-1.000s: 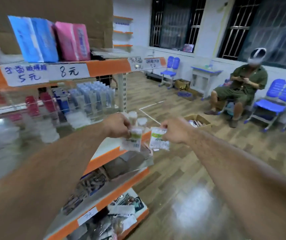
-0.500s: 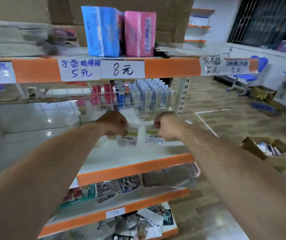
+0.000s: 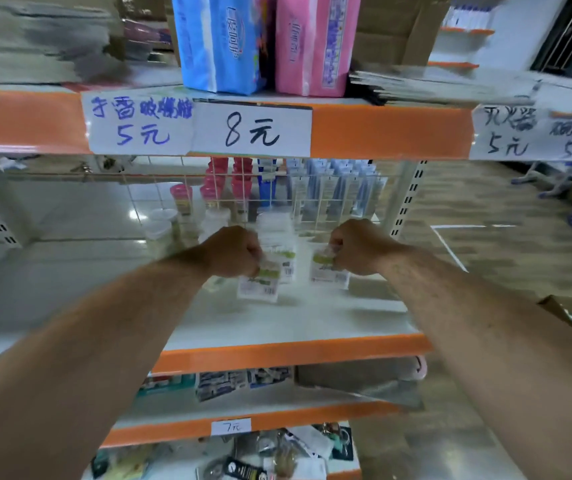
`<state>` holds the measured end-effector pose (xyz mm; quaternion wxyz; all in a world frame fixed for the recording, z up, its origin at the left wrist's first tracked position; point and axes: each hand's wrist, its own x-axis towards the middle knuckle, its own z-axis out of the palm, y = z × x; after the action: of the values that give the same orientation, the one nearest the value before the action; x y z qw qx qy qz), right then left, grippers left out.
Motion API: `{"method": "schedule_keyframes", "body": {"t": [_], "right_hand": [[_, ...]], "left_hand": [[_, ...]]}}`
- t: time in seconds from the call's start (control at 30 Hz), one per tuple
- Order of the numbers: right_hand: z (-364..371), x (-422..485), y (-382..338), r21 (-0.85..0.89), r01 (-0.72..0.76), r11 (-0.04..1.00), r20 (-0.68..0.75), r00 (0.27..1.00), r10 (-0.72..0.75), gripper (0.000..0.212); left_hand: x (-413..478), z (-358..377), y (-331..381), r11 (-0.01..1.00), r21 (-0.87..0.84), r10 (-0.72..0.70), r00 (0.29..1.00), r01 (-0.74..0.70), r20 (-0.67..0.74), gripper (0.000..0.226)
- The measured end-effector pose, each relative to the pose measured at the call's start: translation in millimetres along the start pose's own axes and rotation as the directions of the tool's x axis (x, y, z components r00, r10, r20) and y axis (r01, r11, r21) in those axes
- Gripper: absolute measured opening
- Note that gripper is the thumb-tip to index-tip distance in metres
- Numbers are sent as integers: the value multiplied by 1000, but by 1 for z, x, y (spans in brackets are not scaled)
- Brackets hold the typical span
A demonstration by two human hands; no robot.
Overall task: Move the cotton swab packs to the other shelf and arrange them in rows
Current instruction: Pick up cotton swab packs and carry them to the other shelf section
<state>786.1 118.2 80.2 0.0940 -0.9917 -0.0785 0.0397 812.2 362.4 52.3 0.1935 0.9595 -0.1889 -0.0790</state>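
Both my arms reach over the white shelf (image 3: 298, 320) with the orange front edge. My left hand (image 3: 232, 251) grips a clear cotton swab pack (image 3: 258, 284) with a green label by its top; the pack hangs just above the shelf. My right hand (image 3: 357, 245) pinches a second swab pack (image 3: 327, 270) the same way, a little to the right. Between and behind them another swab pack (image 3: 282, 247) stands on the shelf. The picture is blurred, so whether the held packs touch the shelf I cannot tell.
A wire grid (image 3: 312, 199) backs the shelf, with pink and blue tubes behind it. Round clear tubs (image 3: 161, 226) stand at the back left. Blue and pink bags (image 3: 267, 43) sit on the shelf above; price labels (image 3: 201, 128) hang on its edge. Lower shelves hold packets.
The view swung left from the room to face the shelf. Both hands carried their packs in over the white shelf and lowered them toward its surface.
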Motion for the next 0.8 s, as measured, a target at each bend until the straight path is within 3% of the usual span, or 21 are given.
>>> {"method": "schedule_keyframes", "body": {"t": [0.1, 0.2, 0.6, 0.8], "right_hand": [[-2, 12, 15, 8, 35, 999, 17, 999, -35, 24], [0, 24, 26, 5, 39, 999, 23, 999, -39, 12], [4, 48, 46, -39, 54, 998, 49, 997, -52, 10], [7, 52, 54, -11, 44, 999, 53, 998, -43, 11]], "left_hand": [[5, 6, 2, 999, -21, -28, 1000, 28, -1, 26], [11, 12, 7, 998, -27, -53, 999, 52, -14, 19], [37, 32, 16, 994, 4, -106, 989, 107, -108, 24], [45, 45, 9, 984, 151, -68, 982, 95, -179, 24]]}}
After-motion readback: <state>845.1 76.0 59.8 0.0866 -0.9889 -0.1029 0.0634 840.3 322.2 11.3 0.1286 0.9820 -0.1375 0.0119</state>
